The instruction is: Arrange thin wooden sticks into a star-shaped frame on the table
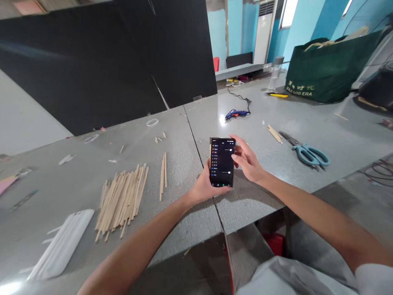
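Note:
My left hand (204, 186) grips a smartphone (221, 162) from below and behind, holding it upright over the grey table (276, 172). Its dark screen shows a list of settings. My right hand (247, 159) rests against the phone's right edge, fingers curled along the side and the thumb near the screen. A pile of thin wooden sticks (121, 200) lies on the table to the left of my hands, with a few loose sticks (163, 174) beside it.
Teal-handled scissors (308, 152) and a small bundle of sticks (274, 133) lie to the right. A blue glue gun (236, 113) with its cord sits further back. A green bag (325, 69) stands far right. A white flat case (61, 243) lies near left.

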The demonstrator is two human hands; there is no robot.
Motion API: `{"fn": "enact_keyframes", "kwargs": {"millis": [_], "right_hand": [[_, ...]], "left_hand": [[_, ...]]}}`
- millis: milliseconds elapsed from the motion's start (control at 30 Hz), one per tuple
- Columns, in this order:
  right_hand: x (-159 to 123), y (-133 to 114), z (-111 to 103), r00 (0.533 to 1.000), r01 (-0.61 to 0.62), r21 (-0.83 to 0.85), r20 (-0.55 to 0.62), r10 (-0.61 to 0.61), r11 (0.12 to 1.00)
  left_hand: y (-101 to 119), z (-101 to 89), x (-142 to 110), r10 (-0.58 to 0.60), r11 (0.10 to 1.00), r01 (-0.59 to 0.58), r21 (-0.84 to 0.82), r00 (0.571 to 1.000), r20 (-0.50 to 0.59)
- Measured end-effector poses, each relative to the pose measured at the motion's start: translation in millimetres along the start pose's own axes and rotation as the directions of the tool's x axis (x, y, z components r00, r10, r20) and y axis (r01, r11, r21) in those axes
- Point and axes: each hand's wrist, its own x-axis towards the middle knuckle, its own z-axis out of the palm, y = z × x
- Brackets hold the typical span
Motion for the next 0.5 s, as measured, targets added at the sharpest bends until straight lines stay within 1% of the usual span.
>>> {"fn": "enact_keyframes", "kwargs": {"millis": [233,333,400,500], "right_hand": [[-0.3,-0.3,-0.9,1.0,-0.004,-0.02,0.009,0.004,1.0],[0.3,-0.5,-1.2,1.0,-0.013,-0.01,0.005,0.013,1.0],[1.2,0.0,-1.2,0.999,-0.038,-0.012,-0.003,0.038,0.999],[2.8,1.9,-0.7,0.997,-0.078,-0.035,-0.029,0.077,0.996]], "left_hand": [[2.1,1.2,-1.1,-0.012,1.0,0.012,-0.011,1.0,0.008],[2.2,-1.1,-1.9,0.004,0.999,-0.003,-0.053,1.0,0.028],[1.8,-4.8,-2.5,-0.027,0.989,0.042,-0.139,0.994,0.109],[0.9,-11.1,-2.9,-0.087,0.946,0.166,-0.279,0.957,0.275]]}}
